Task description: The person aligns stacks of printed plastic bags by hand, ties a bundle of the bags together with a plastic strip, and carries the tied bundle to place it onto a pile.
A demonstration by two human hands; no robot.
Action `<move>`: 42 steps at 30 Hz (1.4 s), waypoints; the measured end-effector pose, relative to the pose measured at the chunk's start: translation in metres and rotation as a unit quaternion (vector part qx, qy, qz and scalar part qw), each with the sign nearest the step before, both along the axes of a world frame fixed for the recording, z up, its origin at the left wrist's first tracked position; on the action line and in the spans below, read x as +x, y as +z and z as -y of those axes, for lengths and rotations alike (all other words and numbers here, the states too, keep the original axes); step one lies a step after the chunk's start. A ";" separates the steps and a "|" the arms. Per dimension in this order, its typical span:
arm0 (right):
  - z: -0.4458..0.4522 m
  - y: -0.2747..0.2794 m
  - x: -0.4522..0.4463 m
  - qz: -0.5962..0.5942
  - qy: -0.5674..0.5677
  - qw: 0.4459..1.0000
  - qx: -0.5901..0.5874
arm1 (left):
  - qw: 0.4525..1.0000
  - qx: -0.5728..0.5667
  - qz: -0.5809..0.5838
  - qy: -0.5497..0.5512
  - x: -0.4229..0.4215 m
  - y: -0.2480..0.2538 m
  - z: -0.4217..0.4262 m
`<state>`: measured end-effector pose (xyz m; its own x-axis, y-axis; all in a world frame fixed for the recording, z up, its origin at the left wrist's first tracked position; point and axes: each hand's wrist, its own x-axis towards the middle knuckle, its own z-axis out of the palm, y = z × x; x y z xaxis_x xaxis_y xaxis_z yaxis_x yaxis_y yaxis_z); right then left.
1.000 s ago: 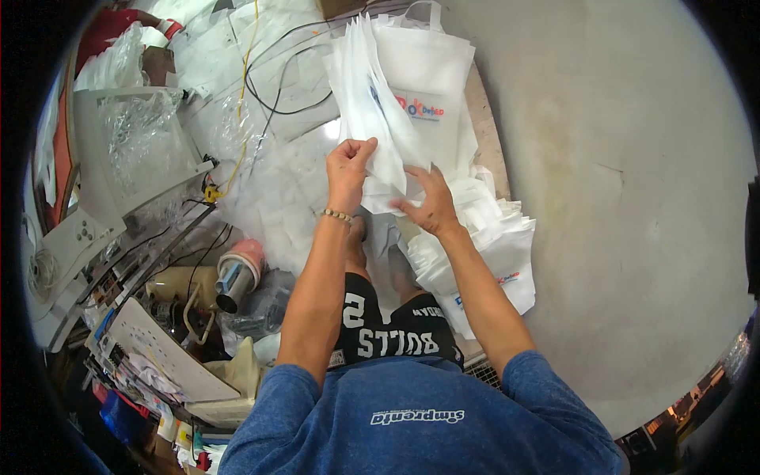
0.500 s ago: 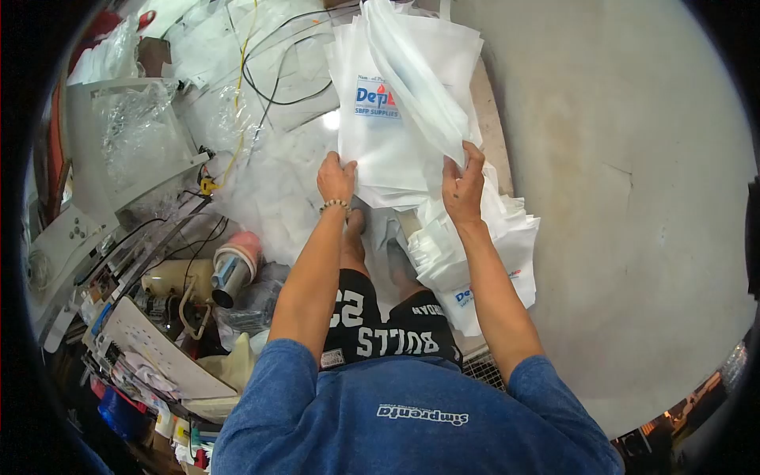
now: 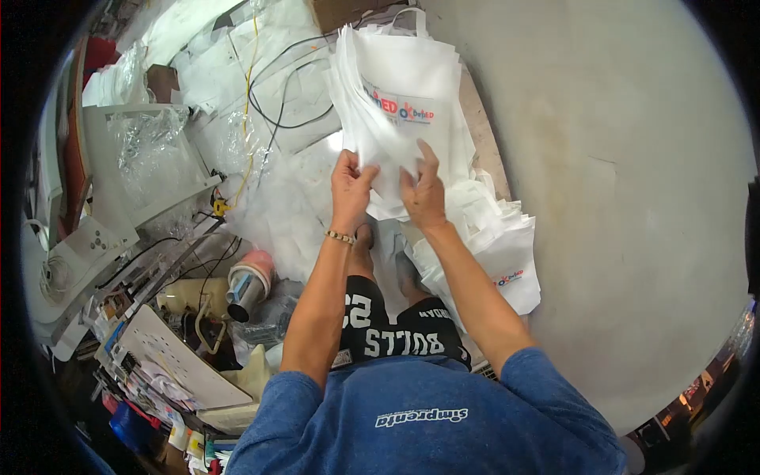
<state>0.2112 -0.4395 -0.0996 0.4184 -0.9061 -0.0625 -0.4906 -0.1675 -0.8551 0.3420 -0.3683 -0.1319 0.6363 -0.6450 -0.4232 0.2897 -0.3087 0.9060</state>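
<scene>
A bundle of white fabric bags (image 3: pixel 419 67) with red and blue "DepED" print lies before me, a loop handle showing at its top. My left hand (image 3: pixel 352 190), with a beaded bracelet at the wrist, is closed on the lower left edge of the bags, thumb on top. Several layers fan and curl up on that side. Over the lower part of the bundle, my right hand (image 3: pixel 425 190) has its thumb and raised fingers apart, with nothing visible between them. Beneath my right forearm is another pile of white bags (image 3: pixel 511 249), loosely stacked.
A wide grey tabletop (image 3: pixel 625 206) fills the right side. Clear plastic wrapping (image 3: pixel 154 142), black cables (image 3: pixel 289 103) and a yellow cord (image 3: pixel 252 79) lie on the left. Lower left stand a pink-and-white container (image 3: pixel 252 273) and a perforated panel (image 3: pixel 170 356). A cardboard box (image 3: pixel 348 12) is at the top.
The folded-over bag in my right hand has gone down onto the bundle's left side, where its print is uncovered. My right hand has moved left and let go; my left hand now grips the edge.
</scene>
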 end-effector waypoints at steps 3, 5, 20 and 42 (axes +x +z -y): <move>-0.007 -0.007 0.003 -0.003 0.034 0.999 0.027 | 0.984 -0.025 -0.172 0.031 0.003 0.015 0.008; -0.010 -0.011 0.003 -0.023 0.055 0.998 -0.028 | 0.962 -0.015 -0.270 0.043 0.030 0.026 0.018; -0.048 -0.007 -0.034 0.106 -0.180 0.954 0.217 | 0.872 0.101 0.397 -0.269 0.063 0.129 0.103; -0.120 0.075 -0.445 0.421 -0.285 0.766 0.394 | 0.984 -0.035 -0.166 -0.047 -0.360 0.135 -0.170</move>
<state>-0.2333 -0.3195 -0.0244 0.1605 -0.7761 -0.6099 0.4883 0.5994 -0.6342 -0.0185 -0.1983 0.0036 0.4071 -0.7295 -0.5496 0.5461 -0.2880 0.7867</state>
